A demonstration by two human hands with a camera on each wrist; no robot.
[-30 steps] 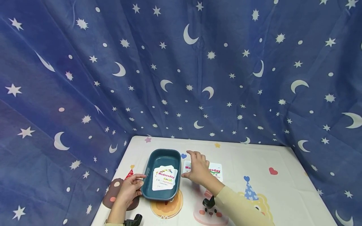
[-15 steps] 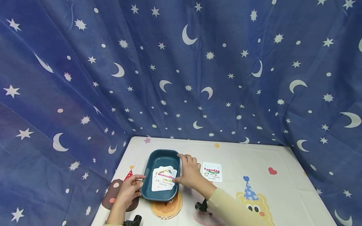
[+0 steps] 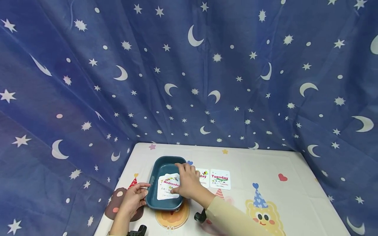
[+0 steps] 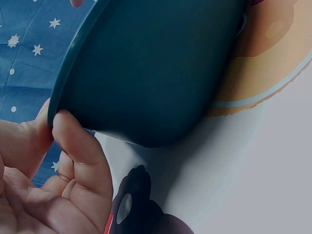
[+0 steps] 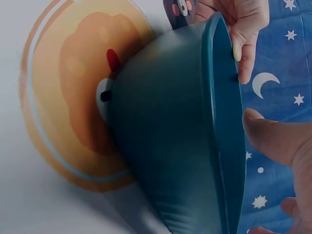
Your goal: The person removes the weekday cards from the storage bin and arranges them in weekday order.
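Observation:
A dark teal rectangular tray (image 3: 164,166) stands on the table. My left hand (image 3: 135,198) pinches its left rim; in the left wrist view the thumb and a finger of that hand (image 4: 73,165) lie on either side of the rim. In the tray lies a stack of white cards (image 3: 167,192), the top one reading "Wednesday". Over the tray's right side is my right hand (image 3: 189,183), thumb and fingers spread apart above the cards, with nothing seen between them. The right wrist view shows its thumb (image 5: 275,139) by the rim; the cards are hidden there.
To the right of the tray a "Tuesday" card (image 3: 220,179) lies beside a partly covered card (image 3: 204,176) ending in "day". The table (image 3: 254,164) has a cloth with cartoon prints. A blue star-and-moon curtain (image 3: 189,82) hangs behind and at the sides.
My right hand has moved left, from over the laid-out cards to over the tray, uncovering the Tuesday card and part of its neighbour. The left hand stays on the rim.

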